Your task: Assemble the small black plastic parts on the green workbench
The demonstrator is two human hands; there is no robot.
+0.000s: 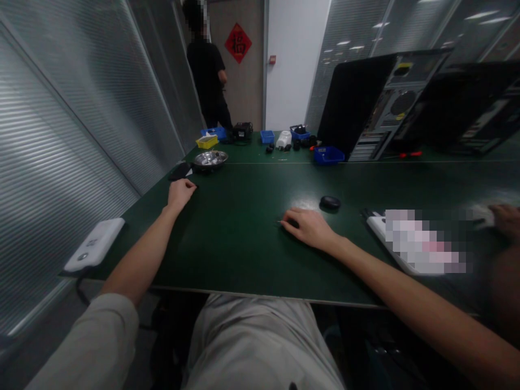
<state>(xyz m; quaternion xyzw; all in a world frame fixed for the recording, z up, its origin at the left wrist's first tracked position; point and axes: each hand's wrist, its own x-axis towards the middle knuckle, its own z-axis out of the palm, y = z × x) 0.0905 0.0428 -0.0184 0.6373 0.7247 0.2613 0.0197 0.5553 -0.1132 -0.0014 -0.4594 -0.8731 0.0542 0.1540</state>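
Note:
My left hand point(181, 195) is at the left part of the dark green table point(235, 244), its fingers pinched on a small dark item too small to name. Just beyond it lie a flat black object point(179, 171) and a round metal dish point(210, 158) with small shiny pieces inside. Nearer the middle, my right hand point(305, 225) rests on the table with thumb and fingertips together. A tiny thin, light tip shows at those fingertips; I cannot make out what it is. Behind my right hand sits a black computer mouse point(330, 202).
A white box point(94, 245) with a cable lies at the left edge. Blue trays point(329, 155), a yellow tray point(207, 142) and a computer tower point(365, 103) stand at the back. Another person's hand point(506, 219) is at the right; a person point(207, 76) stands beyond the table.

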